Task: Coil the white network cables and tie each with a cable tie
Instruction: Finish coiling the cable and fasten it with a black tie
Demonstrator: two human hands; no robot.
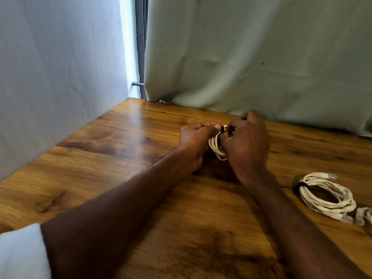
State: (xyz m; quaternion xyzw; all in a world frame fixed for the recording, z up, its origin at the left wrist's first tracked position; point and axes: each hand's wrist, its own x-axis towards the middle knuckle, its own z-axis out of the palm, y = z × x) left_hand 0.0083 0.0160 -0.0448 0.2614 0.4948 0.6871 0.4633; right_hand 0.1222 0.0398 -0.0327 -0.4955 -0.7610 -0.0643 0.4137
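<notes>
A small coil of white network cable point(216, 147) is held upright between my two hands near the far middle of the wooden table point(124, 158). My left hand point(194, 140) grips the coil's left side, its thumb against a black cable tie point(222, 129) at the top. My right hand point(246, 142) curls round the coil's right side and pinches at the tie; most of the coil is hidden by it. A second coiled white cable point(327, 195), bound with a black tie point(300, 186), lies flat at the right.
A pale curtain point(261, 57) hangs along the table's far edge and a light wall point(60, 77) runs along its left edge. Loose cable connectors point(362, 215) lie at the right border beside the tied coil. A white sleeve point(20, 252) shows at bottom left.
</notes>
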